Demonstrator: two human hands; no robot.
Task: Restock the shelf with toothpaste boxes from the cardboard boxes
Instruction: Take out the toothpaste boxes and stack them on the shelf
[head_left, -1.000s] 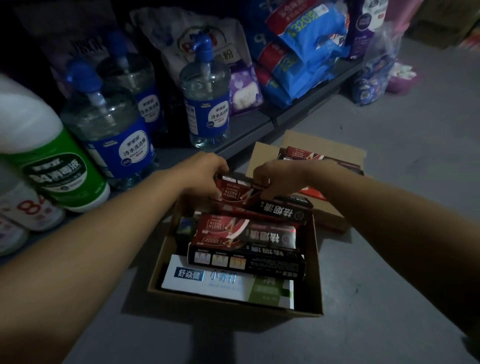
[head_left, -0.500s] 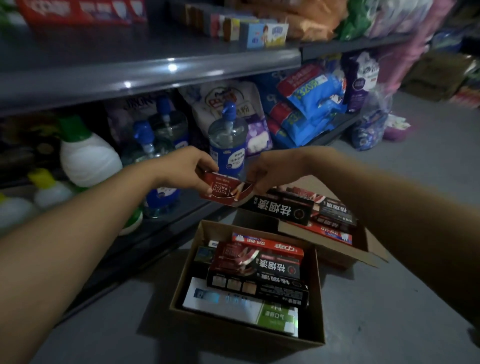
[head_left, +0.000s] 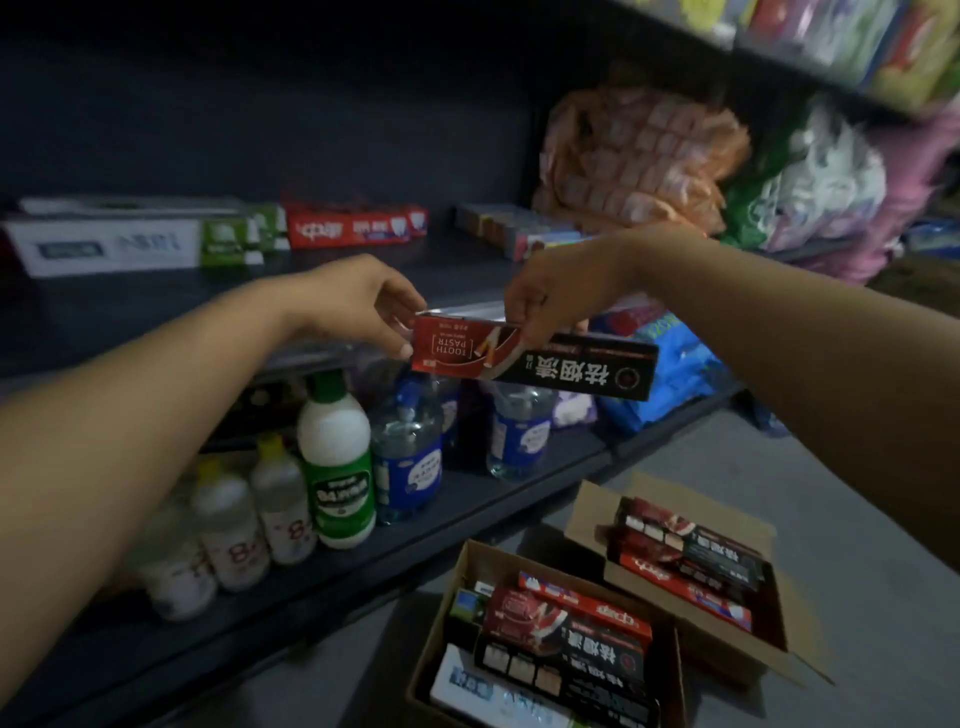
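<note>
Head view: both hands up at mid-shelf height, holding one red-and-black toothpaste box (head_left: 535, 364) between them, lengthways, in front of the shelf (head_left: 457, 270) edge, not on it. Left hand (head_left: 358, 306) pinches the red end with curled fingers and thumb. Right hand (head_left: 550, 296) grips the top edge near the middle, fingers curled over it. Box print reads upside down.

On the shelf behind: a white-and-green box (head_left: 130, 244), a red box (head_left: 353, 226), and a row of small packs (head_left: 514, 228), blurred, probably toothpaste too.

Lower shelf: white bottle with green label (head_left: 337, 467), blue-labelled clear bottles (head_left: 410, 457).

Floor, lower right: near cardboard box (head_left: 436, 639) and far cardboard box (head_left: 587, 514), just beside each other, both open, both holding stacked toothpaste boxes.
</note>
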